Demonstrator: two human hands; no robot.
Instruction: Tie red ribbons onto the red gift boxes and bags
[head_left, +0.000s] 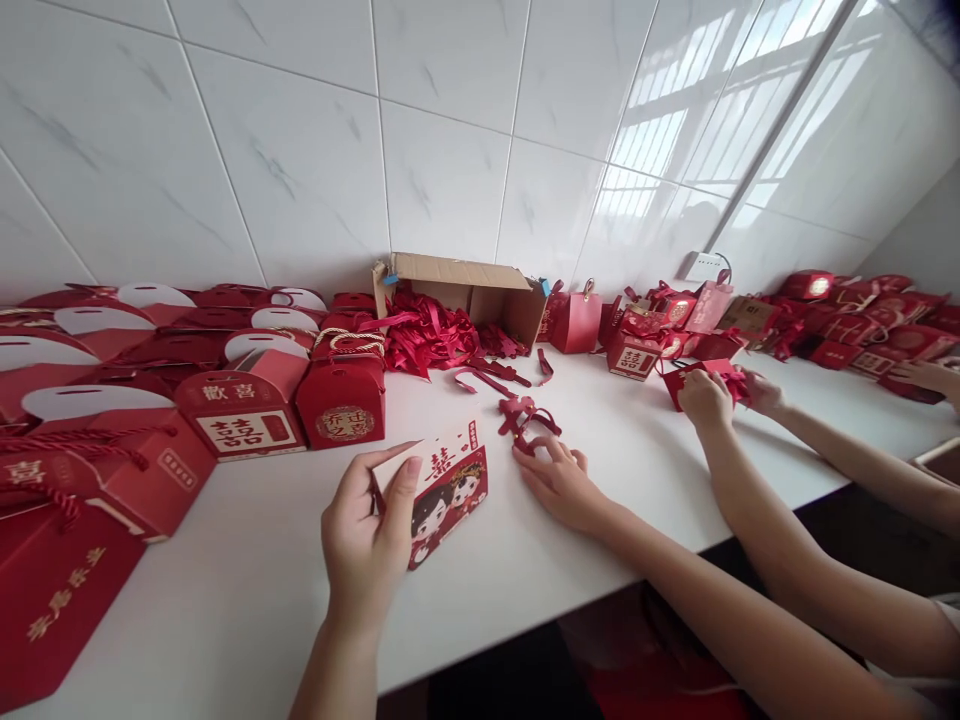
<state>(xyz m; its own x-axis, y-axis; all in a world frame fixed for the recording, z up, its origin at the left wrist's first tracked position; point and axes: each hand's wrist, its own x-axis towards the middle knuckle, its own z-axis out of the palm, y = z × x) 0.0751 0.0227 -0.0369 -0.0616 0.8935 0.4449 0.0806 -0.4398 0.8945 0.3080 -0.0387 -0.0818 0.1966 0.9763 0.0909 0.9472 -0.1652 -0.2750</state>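
My left hand [373,525] grips a small folded paper candy box [450,495], red and white, printed with two cartoon figures and a double-happiness character. It is held tilted above the white table, thumb across its front. To its right, my right hand [561,482] rests low on the table with curled fingers. Its fingertips pinch at a dark red ribbon [538,415] tied in a bow with a loop. More loose ribbon pieces [491,378] lie just beyond.
An open cardboard carton [469,272] spilling red ribbons [427,330] stands against the tiled wall. Rows of red gift boxes [244,415] fill the left side. At right, a co-worker's hands [709,400] hold a red box [679,380]; more boxes [847,325] are piled beyond.
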